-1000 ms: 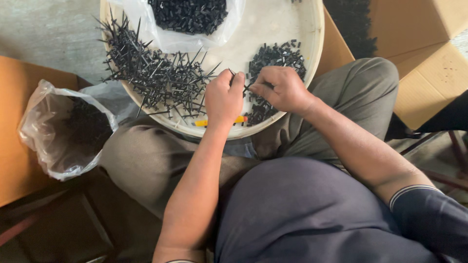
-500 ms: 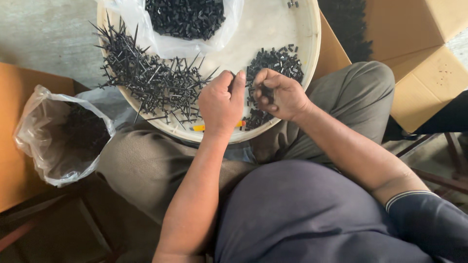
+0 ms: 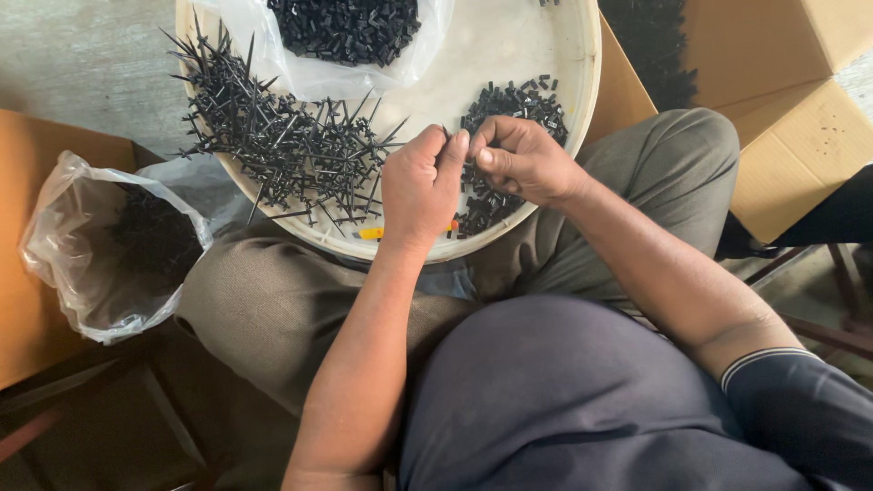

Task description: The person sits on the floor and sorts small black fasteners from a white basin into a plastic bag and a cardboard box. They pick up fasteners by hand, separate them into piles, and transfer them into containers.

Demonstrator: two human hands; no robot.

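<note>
Over the round tray (image 3: 582, 109), both hands, left (image 3: 420, 186) and right (image 3: 523, 162), meet fingertip to fingertip, pinching a small black piece (image 3: 446, 133).

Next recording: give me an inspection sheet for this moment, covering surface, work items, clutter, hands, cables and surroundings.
Surface: round cream-coloured tray resting on the seated person's lap.
Work items: tangled heap of thin black pointed spikes on the tray's left; pile of small black plastic pieces on its right; a small black part is pinched between both hands, too small to tell more.
Clutter: clear plastic bag of black pieces at the tray's far edge; small yellow-orange item at the near rim.
Hands: left hand and right hand, fingertips meeting over the pile.
Cables: nothing seen.
Surroundings: clear plastic bag with dark contents at left; brown cardboard boxes at right; grey concrete floor.
</note>
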